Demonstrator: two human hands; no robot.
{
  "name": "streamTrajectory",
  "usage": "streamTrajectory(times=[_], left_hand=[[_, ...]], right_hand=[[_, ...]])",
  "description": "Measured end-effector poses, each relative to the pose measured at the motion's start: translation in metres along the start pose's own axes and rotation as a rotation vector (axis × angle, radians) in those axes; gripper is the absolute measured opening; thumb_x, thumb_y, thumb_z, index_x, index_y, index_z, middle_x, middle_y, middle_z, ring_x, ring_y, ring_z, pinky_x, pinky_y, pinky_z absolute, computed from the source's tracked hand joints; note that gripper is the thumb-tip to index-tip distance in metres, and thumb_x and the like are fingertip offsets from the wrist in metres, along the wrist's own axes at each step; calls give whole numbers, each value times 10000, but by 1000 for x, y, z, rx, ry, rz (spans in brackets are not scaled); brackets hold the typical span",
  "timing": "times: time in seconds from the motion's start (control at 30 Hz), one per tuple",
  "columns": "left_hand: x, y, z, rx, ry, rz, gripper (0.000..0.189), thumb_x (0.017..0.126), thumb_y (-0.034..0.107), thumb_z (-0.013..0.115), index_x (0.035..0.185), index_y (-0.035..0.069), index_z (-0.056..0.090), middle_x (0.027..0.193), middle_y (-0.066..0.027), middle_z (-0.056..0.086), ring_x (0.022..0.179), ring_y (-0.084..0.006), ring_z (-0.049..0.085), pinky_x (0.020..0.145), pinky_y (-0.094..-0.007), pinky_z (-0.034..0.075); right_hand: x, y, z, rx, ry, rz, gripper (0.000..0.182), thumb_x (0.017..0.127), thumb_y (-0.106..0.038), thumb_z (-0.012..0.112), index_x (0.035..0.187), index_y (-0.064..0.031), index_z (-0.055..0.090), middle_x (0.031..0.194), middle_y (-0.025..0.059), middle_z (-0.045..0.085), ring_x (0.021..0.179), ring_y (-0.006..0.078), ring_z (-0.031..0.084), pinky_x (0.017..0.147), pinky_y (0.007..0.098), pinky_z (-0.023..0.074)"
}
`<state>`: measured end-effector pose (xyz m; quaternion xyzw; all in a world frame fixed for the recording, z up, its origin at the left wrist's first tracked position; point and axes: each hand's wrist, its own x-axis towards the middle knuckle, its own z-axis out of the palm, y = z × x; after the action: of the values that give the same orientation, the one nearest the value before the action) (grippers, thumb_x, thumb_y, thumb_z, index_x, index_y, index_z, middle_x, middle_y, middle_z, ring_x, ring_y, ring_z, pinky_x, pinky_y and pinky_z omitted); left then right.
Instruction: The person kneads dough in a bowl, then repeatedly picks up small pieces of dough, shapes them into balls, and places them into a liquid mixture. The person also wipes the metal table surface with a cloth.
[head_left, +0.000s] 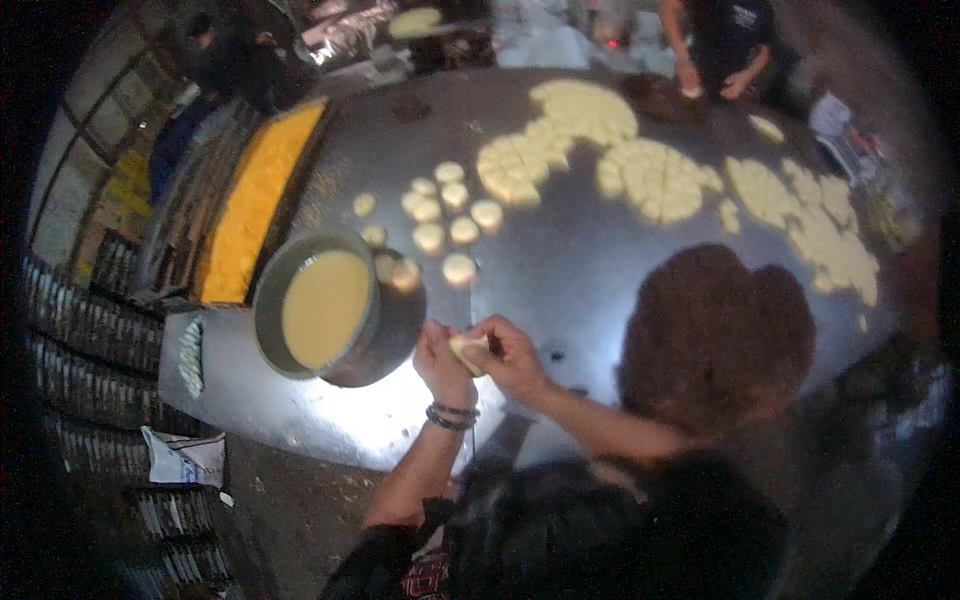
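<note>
My left hand (442, 360), with dark bracelets at the wrist, holds a small pale piece of dough (469, 354) from the left. My right hand (514, 358) pinches the same piece, its fingers bent over the top. Left of my hands stands a deep round bowl (369, 315) of pale yellow liquid (326, 311), tilted in view. Several round dough pieces (459, 269) lie on the metal table (555, 255) beyond the hands. Blur hides the finer finger contacts.
Large cut dough slabs (660, 180) and further dough (832, 232) cover parts of the table. A long tray with an orange-yellow filling (259, 202) stands at left. A dark-haired head (712, 337) shows close at right. Two co-workers are at the far side, upper left and upper right.
</note>
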<state>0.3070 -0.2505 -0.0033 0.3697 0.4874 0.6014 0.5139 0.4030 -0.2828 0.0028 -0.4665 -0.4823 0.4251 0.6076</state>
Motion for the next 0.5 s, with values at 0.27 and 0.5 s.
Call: streamTrajectory(times=[0.27, 0.5], left_hand=[[-32, 1, -87, 392, -552, -134, 508, 912, 390, 433, 614, 0, 562, 560, -20, 529, 517, -93, 458, 474, -277, 379], [-18, -16, -110, 382, -714, -63, 593, 899, 518, 313, 1112, 13, 538, 1118, -139, 530, 1075, -270, 465, 915, -416, 337]], right_hand=[[-92, 11, 39, -57, 119, 397, 352, 798, -372, 641, 839, -36, 546, 675, 28, 549, 628, 97, 510, 521, 260, 409], [-123, -47, 10, -454, 374, -12, 237, 763, -45, 621, 993, -48, 565, 1008, 109, 568, 908, 201, 539, 774, 312, 442]])
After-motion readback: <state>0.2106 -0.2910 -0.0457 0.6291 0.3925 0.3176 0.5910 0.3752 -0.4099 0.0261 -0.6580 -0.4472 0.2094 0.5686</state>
